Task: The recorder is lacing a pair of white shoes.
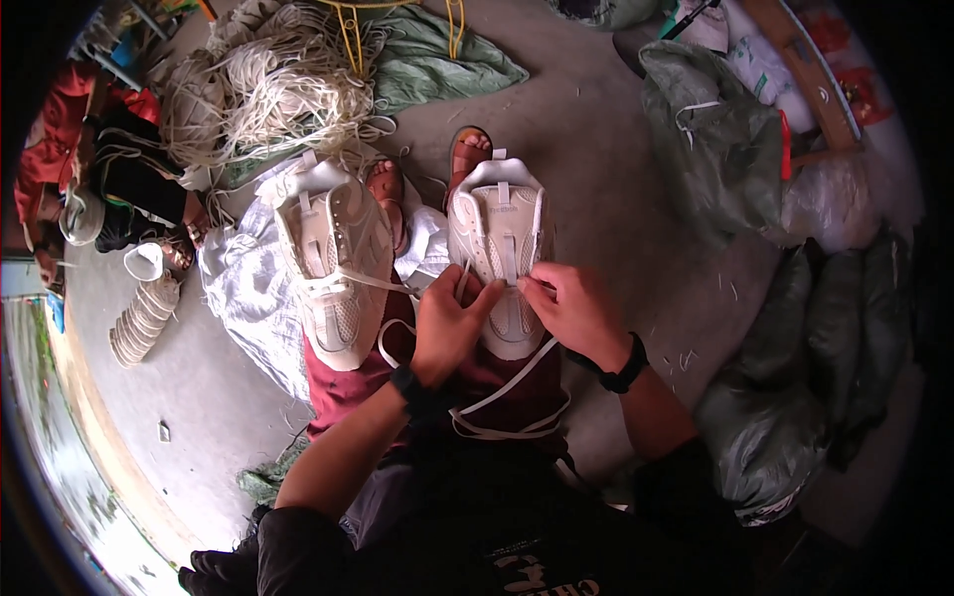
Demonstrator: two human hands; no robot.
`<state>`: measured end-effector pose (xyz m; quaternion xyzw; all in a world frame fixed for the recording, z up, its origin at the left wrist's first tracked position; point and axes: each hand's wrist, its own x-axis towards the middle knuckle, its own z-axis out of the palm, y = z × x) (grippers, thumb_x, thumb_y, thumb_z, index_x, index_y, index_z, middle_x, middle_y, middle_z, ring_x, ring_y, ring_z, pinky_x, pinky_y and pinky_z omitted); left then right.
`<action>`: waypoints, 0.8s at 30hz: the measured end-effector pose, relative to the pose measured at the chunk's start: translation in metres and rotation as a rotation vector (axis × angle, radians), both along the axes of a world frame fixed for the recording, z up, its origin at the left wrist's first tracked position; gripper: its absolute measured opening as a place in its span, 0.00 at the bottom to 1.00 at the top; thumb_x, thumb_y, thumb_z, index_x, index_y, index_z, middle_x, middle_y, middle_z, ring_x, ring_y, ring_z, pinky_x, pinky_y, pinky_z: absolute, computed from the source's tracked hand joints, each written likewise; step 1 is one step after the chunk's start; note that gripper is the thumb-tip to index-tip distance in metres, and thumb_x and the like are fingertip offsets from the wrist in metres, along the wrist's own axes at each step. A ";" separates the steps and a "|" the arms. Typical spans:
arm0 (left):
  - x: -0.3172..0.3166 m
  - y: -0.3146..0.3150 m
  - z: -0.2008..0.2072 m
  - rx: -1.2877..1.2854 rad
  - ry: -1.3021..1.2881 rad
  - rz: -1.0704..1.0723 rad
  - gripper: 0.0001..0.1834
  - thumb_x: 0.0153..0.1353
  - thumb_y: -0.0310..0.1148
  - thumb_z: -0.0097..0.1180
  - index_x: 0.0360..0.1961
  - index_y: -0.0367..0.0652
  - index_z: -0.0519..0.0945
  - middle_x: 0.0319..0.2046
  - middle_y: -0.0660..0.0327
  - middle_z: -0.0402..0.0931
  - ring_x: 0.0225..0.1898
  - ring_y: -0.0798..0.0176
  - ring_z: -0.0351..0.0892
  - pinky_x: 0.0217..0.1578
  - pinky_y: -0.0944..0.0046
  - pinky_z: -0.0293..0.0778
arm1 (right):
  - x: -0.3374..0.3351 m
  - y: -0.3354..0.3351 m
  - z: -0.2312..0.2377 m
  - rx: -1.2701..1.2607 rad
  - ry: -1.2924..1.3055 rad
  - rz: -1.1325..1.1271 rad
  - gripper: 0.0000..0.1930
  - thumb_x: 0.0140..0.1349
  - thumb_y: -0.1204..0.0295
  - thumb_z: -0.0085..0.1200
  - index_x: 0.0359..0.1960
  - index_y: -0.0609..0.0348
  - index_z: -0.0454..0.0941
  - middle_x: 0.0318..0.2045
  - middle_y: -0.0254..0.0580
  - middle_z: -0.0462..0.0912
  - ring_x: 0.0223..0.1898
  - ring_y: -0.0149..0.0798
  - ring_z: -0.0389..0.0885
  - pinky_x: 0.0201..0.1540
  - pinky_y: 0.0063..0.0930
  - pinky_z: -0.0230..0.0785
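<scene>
Shoes (500, 223), a pale pair, rest on the dark red trousers (343, 392) over the person's thighs, toes toward the body: one directly beneath the fingers, the other shoe (338, 243) just to the left of them. Lacing looks to be the work in hand, and judged by the holes it seems at an early stage on both.

On the shoe left of the fingers, a lace (328, 286) crosses at the toe end of the opening, with a loose length running toward the left hand; the holes farther from the fingers, up toward the ankle, look bare. Beneath the fingers, the start of the second shoe's lacing is covered, so how many holes are filled cannot be told; those beyond the fingertips appear unthreaded.

The left fingers (487, 297) are drawn together around a strand of white lace (518, 380), whose slack loops below both hands. The right fingers (542, 281) are bent close to one another at the opening's lower end; whether they pinch the lace is hidden. Most of the threading on each shoe, and any tying, seems left to do. Far beyond the fingers, to the left, lies a heap of cord (283, 99).
</scene>
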<state>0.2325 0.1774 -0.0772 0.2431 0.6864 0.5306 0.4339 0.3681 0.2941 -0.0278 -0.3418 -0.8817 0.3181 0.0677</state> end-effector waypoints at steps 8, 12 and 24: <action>0.001 -0.014 0.014 0.073 0.074 -0.011 0.15 0.58 0.34 0.65 0.27 0.37 0.72 0.21 0.67 0.70 0.24 0.76 0.65 0.24 0.71 0.65 | -0.001 -0.007 0.015 -0.014 -0.001 0.080 0.09 0.62 0.68 0.53 0.27 0.59 0.74 0.20 0.54 0.77 0.25 0.58 0.78 0.28 0.47 0.68; 0.006 -0.013 0.014 0.106 0.087 0.015 0.11 0.59 0.30 0.63 0.34 0.35 0.74 0.26 0.64 0.76 0.26 0.75 0.70 0.27 0.69 0.68 | -0.010 -0.017 0.011 0.087 -0.013 0.054 0.09 0.62 0.67 0.52 0.27 0.58 0.75 0.20 0.53 0.78 0.26 0.58 0.78 0.29 0.49 0.69; 0.003 -0.013 0.018 0.194 0.417 -0.016 0.10 0.59 0.28 0.58 0.42 0.39 0.78 0.36 0.49 0.81 0.36 0.46 0.83 0.35 0.55 0.77 | -0.004 -0.009 0.015 0.005 -0.063 -0.036 0.17 0.61 0.58 0.59 0.25 0.61 0.79 0.19 0.50 0.79 0.24 0.52 0.81 0.26 0.39 0.70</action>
